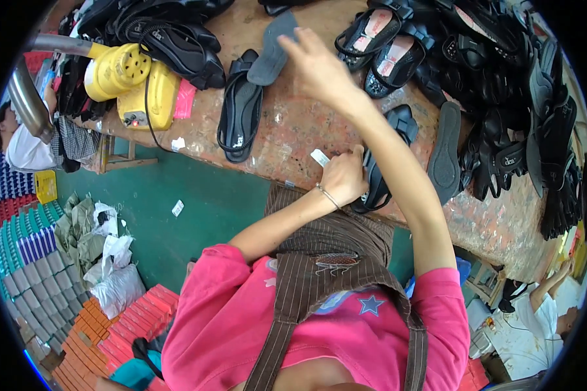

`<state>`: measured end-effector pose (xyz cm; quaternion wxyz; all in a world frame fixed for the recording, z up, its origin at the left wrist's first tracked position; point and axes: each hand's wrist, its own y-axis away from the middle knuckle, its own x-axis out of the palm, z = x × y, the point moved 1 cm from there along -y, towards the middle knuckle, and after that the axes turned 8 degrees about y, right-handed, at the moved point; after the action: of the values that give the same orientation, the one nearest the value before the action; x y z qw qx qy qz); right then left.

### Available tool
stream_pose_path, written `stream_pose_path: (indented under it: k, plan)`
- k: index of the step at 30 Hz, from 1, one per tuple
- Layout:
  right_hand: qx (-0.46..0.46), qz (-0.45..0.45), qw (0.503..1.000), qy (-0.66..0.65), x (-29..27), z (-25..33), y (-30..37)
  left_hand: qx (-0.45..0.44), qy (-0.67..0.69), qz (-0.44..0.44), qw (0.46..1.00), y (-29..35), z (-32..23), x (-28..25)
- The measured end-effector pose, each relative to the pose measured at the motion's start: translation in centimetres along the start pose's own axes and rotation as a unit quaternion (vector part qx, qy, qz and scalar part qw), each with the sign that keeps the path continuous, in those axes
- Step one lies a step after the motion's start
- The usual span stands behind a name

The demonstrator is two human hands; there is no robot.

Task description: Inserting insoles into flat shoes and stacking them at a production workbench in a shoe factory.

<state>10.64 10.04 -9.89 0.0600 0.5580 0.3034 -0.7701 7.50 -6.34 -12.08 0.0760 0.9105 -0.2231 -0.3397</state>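
My left hand (346, 177) is closed round the side of a black sandal (374, 186) at the near edge of the workbench. My right forearm crosses over that sandal's right side. Farther up, my right hand (316, 68) reaches out, slightly blurred, with its fingers apart. Its fingertips meet the right edge of a grey insole (272, 51); the thumb is hidden. The insole overlaps the toe end of another black sandal (240, 114), which points away from me. A second grey insole (445, 153) lies right of my forearm.
Black sandals (482, 85) are heaped at the right, with more at the far left. A yellow machine (149, 98) with a cable and a pink patch stands on the bench (300, 124). Coloured stacks (39, 274) and white bags (117, 283) lie on the green floor. Other people are at both sides.
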Motion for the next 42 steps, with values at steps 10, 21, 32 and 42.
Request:
stream_pose_path:
  k: [10,21,32,42]
  plan:
    - [0.166,-0.281,0.852,-0.41,-11.9,-4.3,-2.1,0.036,-0.004,-0.187,0.982,7.4,3.8,-16.8]
    - [0.395,-0.192,0.545,-0.715,-14.3,-3.9,17.6,-0.091,-0.221,-0.172,0.956,1.7,11.5,-23.1]
    - [0.481,-0.172,0.423,-0.748,-12.2,-2.0,24.7,0.198,-0.133,-0.144,0.96,-6.1,-3.6,-9.4]
    - [0.409,-0.202,0.523,-0.72,-15.2,-0.9,26.9,0.239,0.075,-0.269,0.93,-10.6,-1.9,-4.8]
